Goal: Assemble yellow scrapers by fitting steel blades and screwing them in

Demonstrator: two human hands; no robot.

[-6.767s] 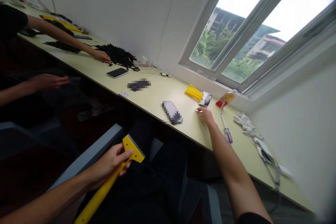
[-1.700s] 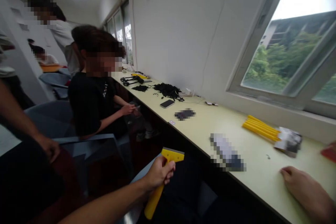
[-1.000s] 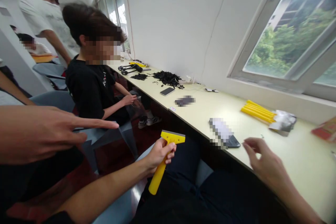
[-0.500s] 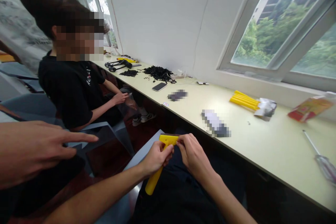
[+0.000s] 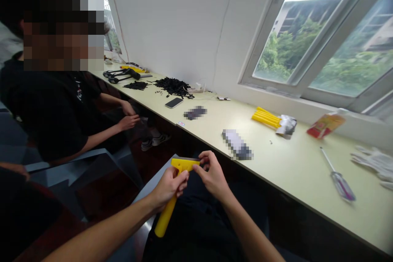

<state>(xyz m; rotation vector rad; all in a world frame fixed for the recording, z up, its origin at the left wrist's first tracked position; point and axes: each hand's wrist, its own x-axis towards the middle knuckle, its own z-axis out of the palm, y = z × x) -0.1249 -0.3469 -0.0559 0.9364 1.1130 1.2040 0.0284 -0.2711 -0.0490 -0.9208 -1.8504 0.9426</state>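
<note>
A yellow scraper (image 5: 166,217) with a T-shaped head and a dark strip along its top edge is held over my lap, handle pointing down and to the left. My left hand (image 5: 169,185) is wrapped round its neck, just below the head. At the right end of the head, my right hand (image 5: 214,179) has its thumb against the lower edge and its index finger curled over the top corner. Whether a small part sits between those right fingertips cannot be made out.
Along the table (image 5: 285,176) lie a screwdriver (image 5: 340,182), white gloves (image 5: 374,163), yellow handles (image 5: 266,117), a red-and-yellow packet (image 5: 326,125), a phone (image 5: 174,103) and a pile of black pieces (image 5: 172,86). A co-worker (image 5: 52,102) sits at left; the table edge runs close before my hands.
The view has swung right, so things appear further left and the gloves show. Another person's pointing hand has left the left side. My right fingers have shifted and spread at the scraper's head.
</note>
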